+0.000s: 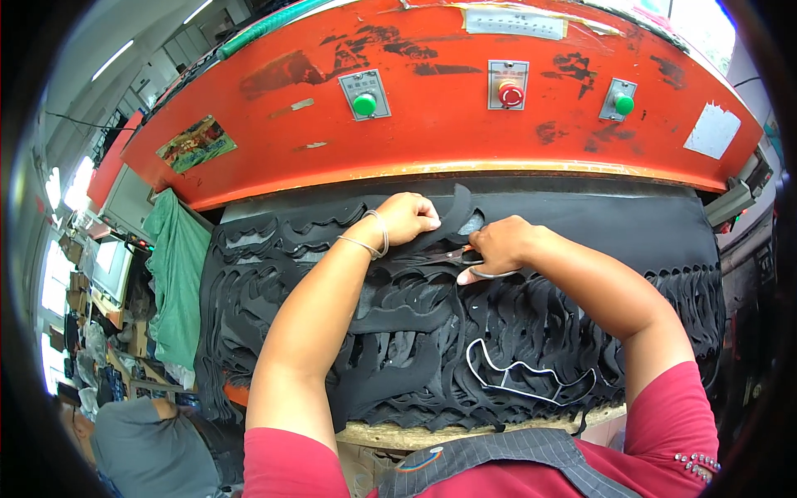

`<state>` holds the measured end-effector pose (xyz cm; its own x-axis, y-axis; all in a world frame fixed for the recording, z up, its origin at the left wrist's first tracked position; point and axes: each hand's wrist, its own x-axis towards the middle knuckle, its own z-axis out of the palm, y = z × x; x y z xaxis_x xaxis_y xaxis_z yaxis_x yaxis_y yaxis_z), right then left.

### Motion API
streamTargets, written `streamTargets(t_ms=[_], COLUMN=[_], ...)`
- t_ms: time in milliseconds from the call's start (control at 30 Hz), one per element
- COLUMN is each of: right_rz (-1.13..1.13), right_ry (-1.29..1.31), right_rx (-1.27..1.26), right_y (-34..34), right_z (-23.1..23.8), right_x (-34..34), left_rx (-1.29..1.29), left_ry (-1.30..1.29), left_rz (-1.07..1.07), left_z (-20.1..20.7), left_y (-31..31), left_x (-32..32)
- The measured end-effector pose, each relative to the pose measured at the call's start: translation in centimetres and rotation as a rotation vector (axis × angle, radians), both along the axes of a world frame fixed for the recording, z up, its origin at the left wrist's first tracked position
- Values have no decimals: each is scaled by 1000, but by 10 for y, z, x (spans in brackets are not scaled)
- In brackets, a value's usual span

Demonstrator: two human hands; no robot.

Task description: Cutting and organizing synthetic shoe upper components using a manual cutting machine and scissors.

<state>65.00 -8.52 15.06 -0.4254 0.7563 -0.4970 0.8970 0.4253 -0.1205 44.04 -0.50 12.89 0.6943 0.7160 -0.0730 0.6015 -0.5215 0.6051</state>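
Note:
Black sheet material (614, 224) covers the bed of a red press, cut through with many wavy-edged shapes in its near part. My right hand (505, 245) has its fingers through the handles of a pair of scissors (452, 256); their blades point left toward the material beneath my left hand. With fingers closed, my left hand (405, 217) pinches the edge of the black material, beside a raised curved strip (457, 212). A metal-edged cutting die (531, 383), curved with short cross bars, lies on the cut pieces nearer my body.
The red press beam (432, 108) spans the far side, with two green buttons (364, 104) (623, 104) and a red stop button (510, 94). A green cloth (176, 274) hangs at the left. Another person (154, 448) is at the lower left.

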Motion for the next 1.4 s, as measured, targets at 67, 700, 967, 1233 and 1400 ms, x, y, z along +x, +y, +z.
streamTargets(t_ms=[67,700,967,1233,1400], right_rz=[6,-13,117,-6,87], right_ry=[-38,69,109,120,172], right_rx=[-95,-187,-251,-579,-382], right_y=[11,38,59,83,72], right_z=[-4,2,-15,-31,-26], right_x=[-2,-19,-42,-49,-55], left_rx=[-69,-236,-226,-212,-247], left_ry=[-13,-87,-110,-106,-106], left_rz=[43,144,124,114,73], left_z=[0,0,-2,-10,-15], left_y=[1,17,22,42,50], left_x=[0,-2,-2,-8,-8])
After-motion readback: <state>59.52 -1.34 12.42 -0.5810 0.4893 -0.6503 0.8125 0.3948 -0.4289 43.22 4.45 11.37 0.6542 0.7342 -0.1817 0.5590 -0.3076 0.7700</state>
